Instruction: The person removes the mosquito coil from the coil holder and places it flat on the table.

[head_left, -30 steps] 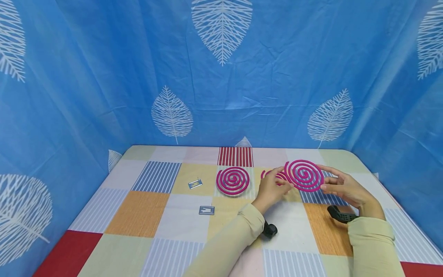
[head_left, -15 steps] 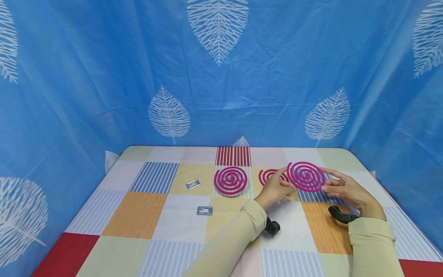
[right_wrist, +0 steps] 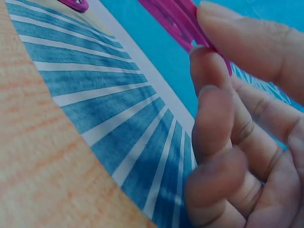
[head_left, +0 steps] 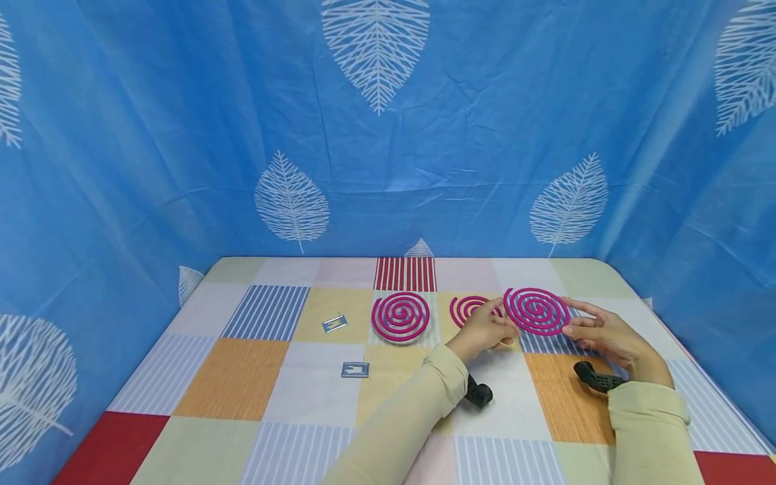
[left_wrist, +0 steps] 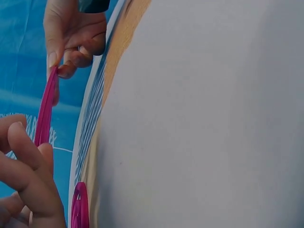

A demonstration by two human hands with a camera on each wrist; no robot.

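Observation:
A magenta mosquito coil (head_left: 537,311) is held up above the table between both hands, its spiral facing the head camera. My left hand (head_left: 483,329) pinches its left edge with the fingertips. At the opposite edge my right hand (head_left: 612,340) grips it between thumb and fingers, as the right wrist view shows with the coil (right_wrist: 183,21) near the top. Seen edge-on in the left wrist view, the coil (left_wrist: 45,111) looks thin. A second coil (head_left: 463,308) lies behind my left hand, partly covered by it. A third coil (head_left: 400,316) lies further left.
Two small flat metal stands, one nearer (head_left: 354,369) and one farther (head_left: 335,324), lie left of the coils. The table wears a patchwork cloth (head_left: 236,377). A blue leaf-print curtain (head_left: 388,182) encloses the back and sides.
The held coil has sunk slightly and tilted flatter, both hands staying on its edges. My left hand has shifted a little right, uncovering more of the coil behind. The head view has turned slightly.

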